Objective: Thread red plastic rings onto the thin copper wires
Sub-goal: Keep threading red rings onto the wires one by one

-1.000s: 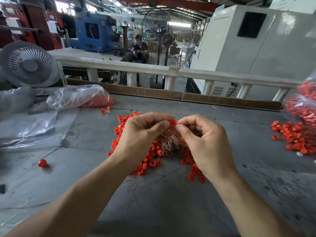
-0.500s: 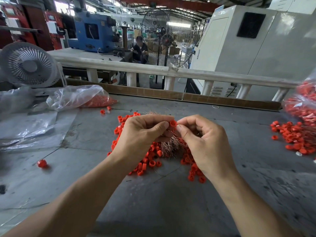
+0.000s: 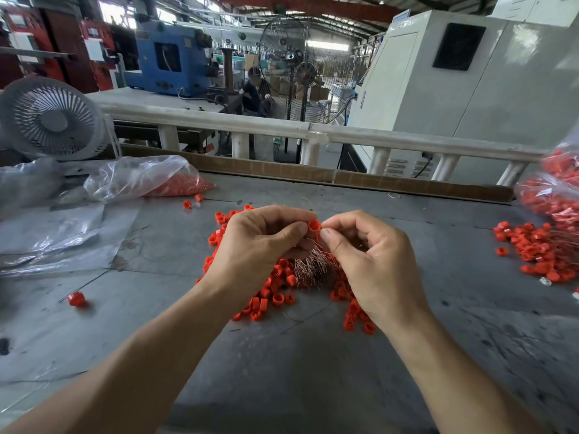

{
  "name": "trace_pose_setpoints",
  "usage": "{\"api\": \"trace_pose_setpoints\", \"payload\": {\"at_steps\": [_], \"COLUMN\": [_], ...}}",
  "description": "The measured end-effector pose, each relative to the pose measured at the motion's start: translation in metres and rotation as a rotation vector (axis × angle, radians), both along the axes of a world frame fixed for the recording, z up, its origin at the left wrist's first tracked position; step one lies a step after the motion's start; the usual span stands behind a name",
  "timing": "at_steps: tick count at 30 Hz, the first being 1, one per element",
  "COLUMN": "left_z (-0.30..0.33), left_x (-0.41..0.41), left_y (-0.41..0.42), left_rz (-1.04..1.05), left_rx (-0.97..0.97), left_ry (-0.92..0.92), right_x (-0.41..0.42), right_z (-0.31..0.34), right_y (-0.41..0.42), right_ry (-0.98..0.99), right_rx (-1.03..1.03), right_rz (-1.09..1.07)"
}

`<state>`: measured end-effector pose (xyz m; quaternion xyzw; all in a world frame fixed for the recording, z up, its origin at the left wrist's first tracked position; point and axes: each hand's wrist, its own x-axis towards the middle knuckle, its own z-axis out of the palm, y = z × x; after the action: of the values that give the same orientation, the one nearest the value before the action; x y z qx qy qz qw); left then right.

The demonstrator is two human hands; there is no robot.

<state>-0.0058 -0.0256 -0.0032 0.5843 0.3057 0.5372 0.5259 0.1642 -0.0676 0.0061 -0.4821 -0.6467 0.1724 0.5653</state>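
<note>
My left hand pinches a red plastic ring between thumb and fingers and also grips a bundle of thin copper wires that fans down from my palm. My right hand pinches at the ring's right side with thumb and forefinger; the thin wire it holds there is too fine to make out. Both hands hover above a pile of loose red rings on the grey table. The top ends of the wires poke out behind my left fingers.
A clear bag with red rings lies at the back left near a small grey fan. Another heap of red rings with wires and a full bag sit at the right. One ring lies alone at left.
Both hands stay together at the ring with only slight finger shifts. The view has barely drifted.
</note>
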Motion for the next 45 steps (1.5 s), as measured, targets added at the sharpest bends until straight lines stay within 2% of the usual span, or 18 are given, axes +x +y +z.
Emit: {"api": "trace_pose_setpoints", "payload": {"at_steps": [24,35,45], "left_z": [0.002,0.005,0.013], "left_x": [-0.003,0.000,0.001], "left_y": [0.002,-0.001,-0.008], "left_rz": [-0.129,-0.193,-0.230], "left_rx": [-0.123,-0.177,-0.212], "left_ry": [-0.064,-0.235,-0.264], "right_x": [0.003,0.003,0.001], "right_z": [0.000,-0.008,-0.008], "right_y": [0.001,0.006,0.006], "right_ry": [0.044,0.143,0.134], "right_rx": [-0.004,-0.133,-0.229], "right_rz": [0.052,0.084,0.147]}}
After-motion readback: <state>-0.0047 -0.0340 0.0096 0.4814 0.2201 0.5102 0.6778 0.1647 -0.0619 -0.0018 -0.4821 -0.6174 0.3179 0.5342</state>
